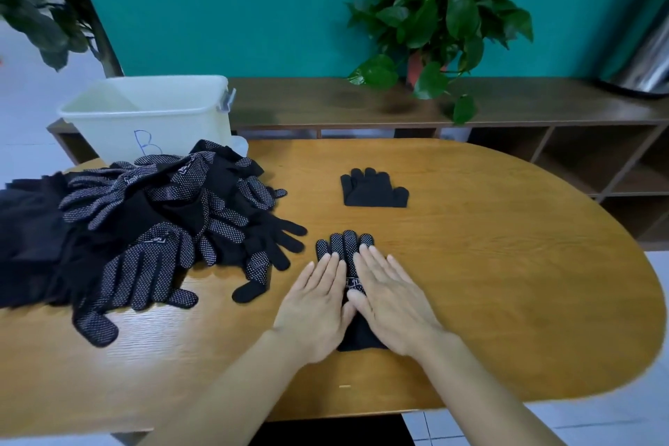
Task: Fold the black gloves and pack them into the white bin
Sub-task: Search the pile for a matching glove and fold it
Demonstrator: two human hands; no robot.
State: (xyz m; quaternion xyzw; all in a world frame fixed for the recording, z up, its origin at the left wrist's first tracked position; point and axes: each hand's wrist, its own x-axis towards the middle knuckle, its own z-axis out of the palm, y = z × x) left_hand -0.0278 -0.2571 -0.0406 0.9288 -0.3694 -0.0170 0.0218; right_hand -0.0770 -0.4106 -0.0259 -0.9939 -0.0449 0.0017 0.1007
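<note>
A black glove with white grip dots [344, 246] lies flat on the wooden table [506, 264], fingers pointing away from me. My left hand [316, 304] and my right hand [387, 297] both press on it with straight fingers, side by side, covering its palm. A folded black glove [374, 190] lies farther back in the middle of the table. A big pile of black dotted gloves [144, 221] spreads over the table's left side. Behind the pile stands the white bin [152, 116], marked with a blue letter B; nothing shows inside it.
A low wooden shelf unit [543, 109] runs along the teal wall behind the table. On it stands a potted green plant [434, 22], and a shiny metal object [644, 61] sits at the far right. The table's rounded edge curves on my right.
</note>
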